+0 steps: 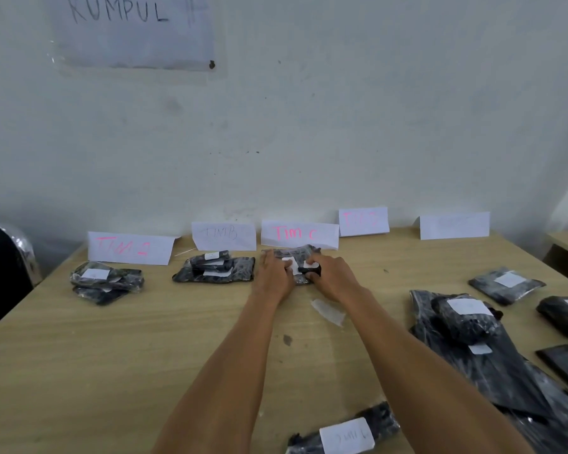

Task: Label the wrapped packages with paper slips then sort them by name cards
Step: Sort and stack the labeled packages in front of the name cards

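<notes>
Several folded name cards stand along the back of the wooden table [118, 348]: a "Tim A" card [129, 248], a "Tim B" card [223, 236], a "Tim C" card [299, 234] and two fainter cards [363, 221] [453, 225]. Black wrapped packages with white slips lie in piles before the first card [107, 282] and the second card [215, 269]. In front of the "Tim C" card, my left hand [274, 276] and my right hand [330, 277] hold a small black package [304, 270] with a white slip down on the pile there [295, 252].
More black packages lie at the right [466, 319] [507, 285] [563, 314] and one labelled package at the front edge [345, 435]. A scrap of clear tape [328, 311] lies by my right wrist. A black chair [4, 260] stands at the left. A paper sign [132, 31] hangs on the wall.
</notes>
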Tool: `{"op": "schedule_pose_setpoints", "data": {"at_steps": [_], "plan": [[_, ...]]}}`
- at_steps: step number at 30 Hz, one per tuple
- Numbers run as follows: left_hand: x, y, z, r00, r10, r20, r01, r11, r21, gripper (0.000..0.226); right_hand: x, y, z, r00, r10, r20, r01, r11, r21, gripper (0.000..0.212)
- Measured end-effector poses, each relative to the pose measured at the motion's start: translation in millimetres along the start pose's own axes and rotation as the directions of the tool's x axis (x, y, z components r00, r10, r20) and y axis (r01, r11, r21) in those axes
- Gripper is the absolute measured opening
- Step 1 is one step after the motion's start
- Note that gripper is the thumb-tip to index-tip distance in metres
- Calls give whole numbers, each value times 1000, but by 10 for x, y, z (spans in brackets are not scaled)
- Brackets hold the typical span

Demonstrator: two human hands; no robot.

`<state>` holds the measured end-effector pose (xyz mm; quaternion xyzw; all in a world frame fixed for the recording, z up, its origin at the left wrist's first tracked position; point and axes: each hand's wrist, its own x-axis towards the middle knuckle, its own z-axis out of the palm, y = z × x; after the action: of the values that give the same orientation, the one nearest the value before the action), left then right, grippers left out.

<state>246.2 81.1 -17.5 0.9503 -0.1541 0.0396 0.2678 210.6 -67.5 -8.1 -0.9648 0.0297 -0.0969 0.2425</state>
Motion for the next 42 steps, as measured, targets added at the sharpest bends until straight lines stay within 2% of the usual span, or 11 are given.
{"op": "schedule_pose_setpoints", "data": {"at_steps": [3,7,12,15,23,28,30,33,36,39,42], "plan": [[-57,1,27,999,-5,-34,8,994,111,40,-41,-41,6,999,-39,-15,39,999,-21,35],[-60,70,42,996,73,-47,-57,959,277,37,-78,-81,-30,994,-93,-56,83,984,-158,44],[-103,87,79,999,43,-27,-35,968,250,50,-103,-110,-23,983,-53,-174,51,999,-11,21],[-134,82,61,999,-26,29,20,982,186,57,-111,-158,23,978,-56,-200,60,998,17,26],[-111,172,-28,980,-116,162,86,979,183,67,-103,-158,-8,999,-46,-19,44,996,-73,50],[-90,191,-109,985,-65,160,37,984,172,71,-194,-157,-140,997,-71,11,72,997,-29,67],[-140,213,-175,995,-18,102,5,992,129,67,-263,-140,-228,997,-77,-16,77,997,-16,63],[-275,225,-256,999,1,41,-5,995,103,54,-375,-141,-369,997,-72,-9,72,996,-44,39],[-519,195,-312,993,2,118,-18,991,130,45,-604,-205,-504,992,-52,112,55,998,-27,19],[-826,218,-373,976,9,216,-37,992,124,45,-901,-283,-646,962,-25,270,28,1000,-5,19],[-1161,278,-386,955,-14,298,-31,989,144,42,-1189,-357,-757,935,0,353,6,1000,-16,20]]}}
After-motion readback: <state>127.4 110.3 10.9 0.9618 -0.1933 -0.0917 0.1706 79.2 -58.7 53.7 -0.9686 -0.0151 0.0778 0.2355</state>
